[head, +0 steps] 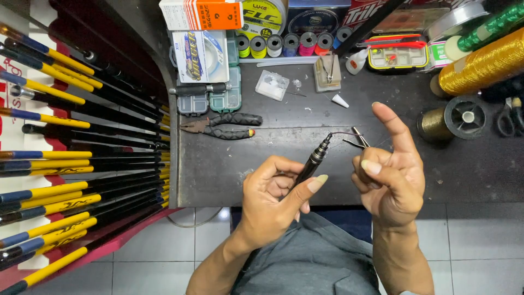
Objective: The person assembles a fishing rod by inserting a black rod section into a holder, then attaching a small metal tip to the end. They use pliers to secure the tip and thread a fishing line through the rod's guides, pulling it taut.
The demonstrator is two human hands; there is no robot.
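My left hand (271, 199) grips a slim black rod tip section (315, 158) with a metal end, pointing up and to the right. A thin dark thread (343, 133) runs from its tip toward my right hand (389, 175). My right hand holds a small metal tool (358, 137), like tweezers or snips, with the index finger raised. Both hands hover over the near edge of a dark workbench (273, 158).
Black-handled pliers (224, 126) lie on the bench to the left. Small tackle boxes (218, 101), thread spools (289, 45), a gold thread cone (483, 66) and a dark spool (464, 117) sit further back. A rack of yellow, blue and black rods (82, 164) fills the left side.
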